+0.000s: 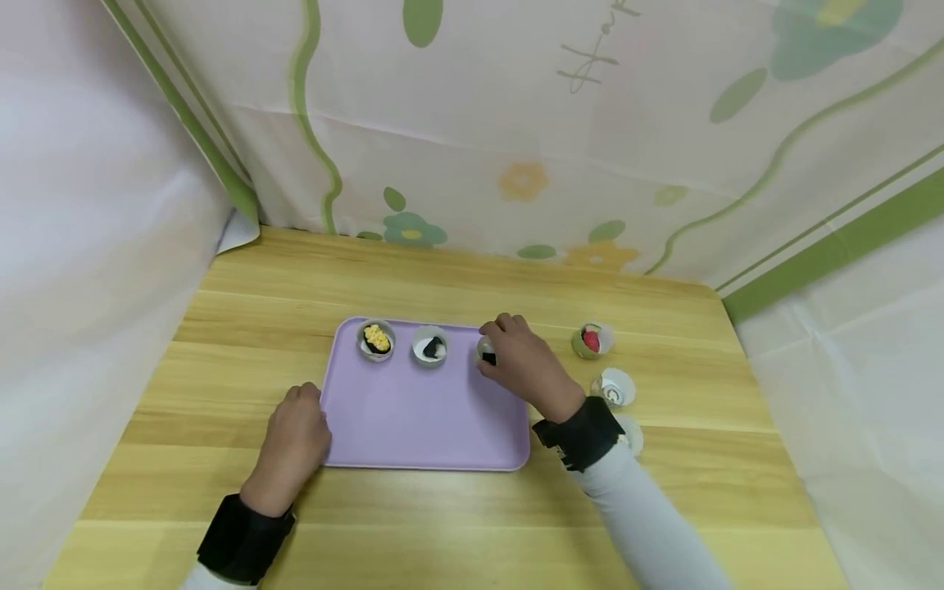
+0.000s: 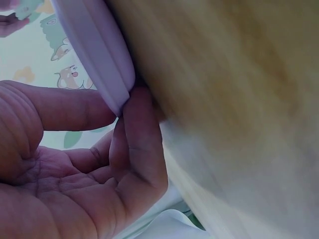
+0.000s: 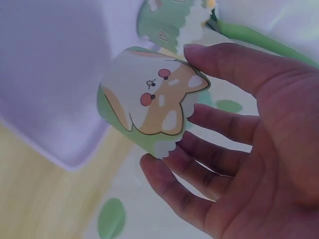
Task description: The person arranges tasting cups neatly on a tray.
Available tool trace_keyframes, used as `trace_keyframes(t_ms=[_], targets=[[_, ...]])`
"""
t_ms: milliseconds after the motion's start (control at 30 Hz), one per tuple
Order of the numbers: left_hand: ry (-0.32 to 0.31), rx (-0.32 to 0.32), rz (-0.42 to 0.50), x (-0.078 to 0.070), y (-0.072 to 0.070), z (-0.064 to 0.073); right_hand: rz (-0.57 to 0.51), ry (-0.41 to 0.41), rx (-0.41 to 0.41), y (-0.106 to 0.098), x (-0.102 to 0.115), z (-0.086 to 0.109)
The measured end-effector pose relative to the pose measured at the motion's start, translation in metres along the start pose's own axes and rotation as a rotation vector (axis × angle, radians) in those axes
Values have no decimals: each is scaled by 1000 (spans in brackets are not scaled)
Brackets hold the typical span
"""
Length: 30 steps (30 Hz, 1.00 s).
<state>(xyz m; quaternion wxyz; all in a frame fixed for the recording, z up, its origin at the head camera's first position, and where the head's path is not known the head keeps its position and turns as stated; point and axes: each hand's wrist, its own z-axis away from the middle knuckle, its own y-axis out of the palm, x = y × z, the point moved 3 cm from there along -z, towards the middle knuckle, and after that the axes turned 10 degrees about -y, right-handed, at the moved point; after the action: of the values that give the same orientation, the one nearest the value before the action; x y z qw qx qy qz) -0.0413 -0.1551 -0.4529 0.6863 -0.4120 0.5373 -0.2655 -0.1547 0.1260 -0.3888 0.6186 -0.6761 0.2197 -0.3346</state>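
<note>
A purple rectangular tray (image 1: 428, 418) lies on the wooden table. My left hand (image 1: 295, 430) pinches its left edge between thumb and fingers, close up in the left wrist view. Over the tray's back right corner, my right hand (image 1: 525, 367) holds a paper cup (image 3: 149, 94) by its rim, thumb on one side and fingers on the other. A cartoon animal face is printed on that cup; something dark shows in it in the head view. Two similar cups stand along the tray's back edge: one with a yellow-topped sushi piece (image 1: 377, 338), one with a black-and-white rice ball (image 1: 435, 347).
Right of the tray, several paper cups stand on the table (image 1: 678, 385): one with a red piece (image 1: 591, 339), one with a white swirled piece (image 1: 614, 388), and another cup (image 1: 631, 434) partly behind my right wrist. Printed cloth (image 1: 472, 147) hangs behind the table.
</note>
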Motion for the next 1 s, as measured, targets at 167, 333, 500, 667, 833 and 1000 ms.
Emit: trace_keyframes(t_ms=[167, 333, 500, 667, 833, 1000], targets=[[-7, 3, -3, -1, -2, 0, 19, -1, 6, 17, -4, -11], [-12, 19, -6, -1, -2, 1, 38, -16, 15, 27, -1, -16], [-6, 7, -7, -2, -1, 1, 70, -15, 0, 28, 3, -19], [-5, 2, -8, -3, -1, 0, 78, -4, -5, 28, 2, -20], [-10, 14, -5, -3, -1, 0, 81, 4, -8, 30, 1, -20], [-12, 19, -3, -3, -1, 0, 89, -6, -14, 31, 1, -19]])
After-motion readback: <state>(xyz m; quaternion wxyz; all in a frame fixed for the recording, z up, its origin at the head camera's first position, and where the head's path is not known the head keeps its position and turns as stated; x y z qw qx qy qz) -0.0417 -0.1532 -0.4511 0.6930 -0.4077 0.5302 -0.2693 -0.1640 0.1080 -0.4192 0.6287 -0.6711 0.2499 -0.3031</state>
